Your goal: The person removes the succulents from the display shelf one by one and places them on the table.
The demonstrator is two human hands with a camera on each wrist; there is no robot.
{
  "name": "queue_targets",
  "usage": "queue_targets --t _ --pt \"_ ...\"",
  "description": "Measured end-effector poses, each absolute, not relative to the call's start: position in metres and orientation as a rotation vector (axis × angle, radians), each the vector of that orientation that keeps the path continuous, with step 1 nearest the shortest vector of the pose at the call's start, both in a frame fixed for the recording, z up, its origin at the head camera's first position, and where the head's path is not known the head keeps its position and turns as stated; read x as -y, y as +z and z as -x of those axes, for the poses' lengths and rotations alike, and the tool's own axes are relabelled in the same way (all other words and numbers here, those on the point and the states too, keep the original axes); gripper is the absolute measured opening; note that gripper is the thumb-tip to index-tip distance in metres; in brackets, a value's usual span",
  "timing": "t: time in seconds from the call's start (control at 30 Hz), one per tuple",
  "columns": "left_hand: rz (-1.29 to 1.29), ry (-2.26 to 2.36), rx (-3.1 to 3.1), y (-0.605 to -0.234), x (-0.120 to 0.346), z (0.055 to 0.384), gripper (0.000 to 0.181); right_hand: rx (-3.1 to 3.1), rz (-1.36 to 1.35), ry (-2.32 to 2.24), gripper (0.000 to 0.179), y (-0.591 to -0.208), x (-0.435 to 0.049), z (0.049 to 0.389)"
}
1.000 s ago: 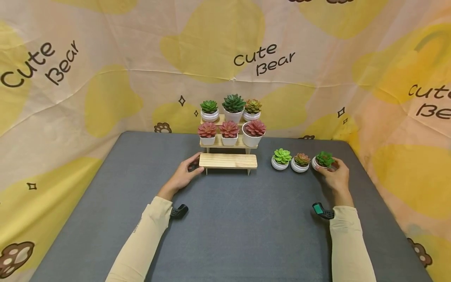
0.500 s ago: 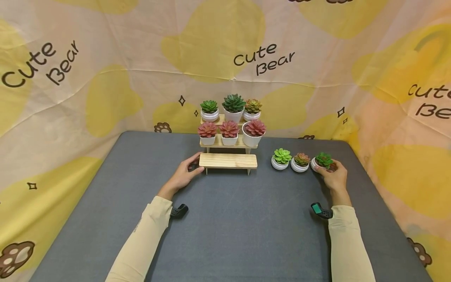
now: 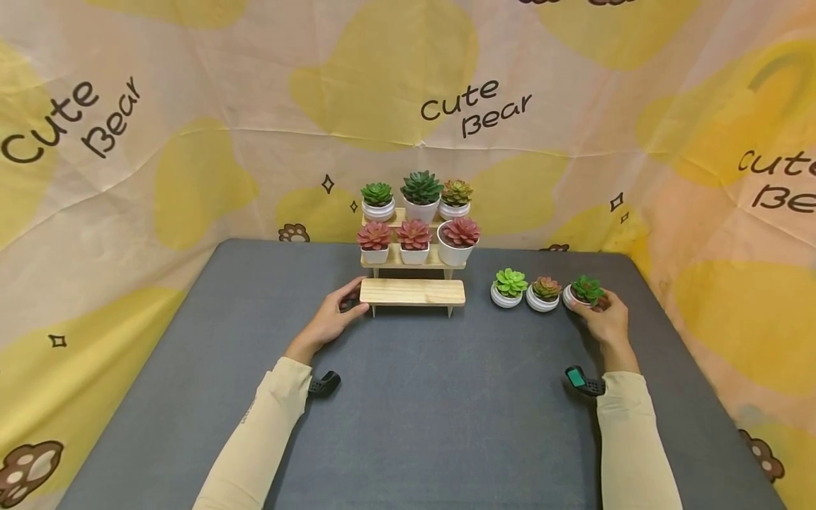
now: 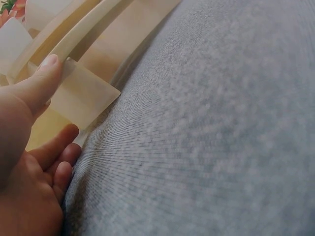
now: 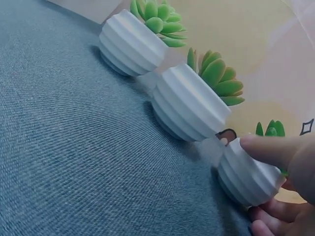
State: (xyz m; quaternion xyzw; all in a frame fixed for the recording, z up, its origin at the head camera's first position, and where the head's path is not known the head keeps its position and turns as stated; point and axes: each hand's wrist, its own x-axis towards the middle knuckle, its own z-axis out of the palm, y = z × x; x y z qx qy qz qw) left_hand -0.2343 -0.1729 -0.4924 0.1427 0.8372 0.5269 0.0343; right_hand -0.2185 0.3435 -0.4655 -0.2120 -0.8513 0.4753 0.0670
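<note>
In the head view, a wooden stand with three tiers sat toward 12 o'clock on the grey worktop (image 3: 446,418). Its top tier (image 3: 400,217) carried a small green succulent (image 3: 377,202), a tall blue-green succulent (image 3: 421,191) and a yellowish succulent (image 3: 455,198). Three pink succulents (image 3: 414,239) stood along the middle tier (image 3: 395,258), while the lowest tier (image 3: 412,292) bore no pot. At about 2 o'clock a bright green succulent (image 3: 510,287), a brownish succulent (image 3: 545,292) and a deep-green succulent (image 3: 584,288) made a row. Six of the nine pots were thus on the stand; by that count three seemed left to place. The left hand (image 3: 328,317) gripped the lowest tier's 9 o'clock end, thumb at the near edge and fingers at the far one. The right hand (image 3: 608,322) reached the deep-green succulent from its 4 o'clock side.

In the left wrist view, the thumb lay against the tier's edge at 10 o'clock, and the lower fingers curled loosely below it.

In the right wrist view, the row ran from 11 o'clock down to 4 o'clock, where the right hand pinched the last white pot (image 5: 246,179) between thumb and fingers. Whether that pot rested fully on the worktop could not be told.
</note>
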Motion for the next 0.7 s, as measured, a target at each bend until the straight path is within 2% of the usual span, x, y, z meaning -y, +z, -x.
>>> queue_targets --t 0.3,0.53,0.7 --pt "-0.410 1.624 -2.572 -0.489 0.169 0.231 0.063 2.606 0.614 1.423 0.085 -0.458 -0.346 0.216" --pt "-0.435 1.634 -2.540 -0.460 0.165 0.216 0.062 2.501 0.614 1.474 0.083 -0.442 -0.344 0.214" --pt "-0.433 1.633 -2.546 -0.455 0.165 0.213 0.062 2.403 0.544 1.503 0.079 -0.427 -0.338 0.210"
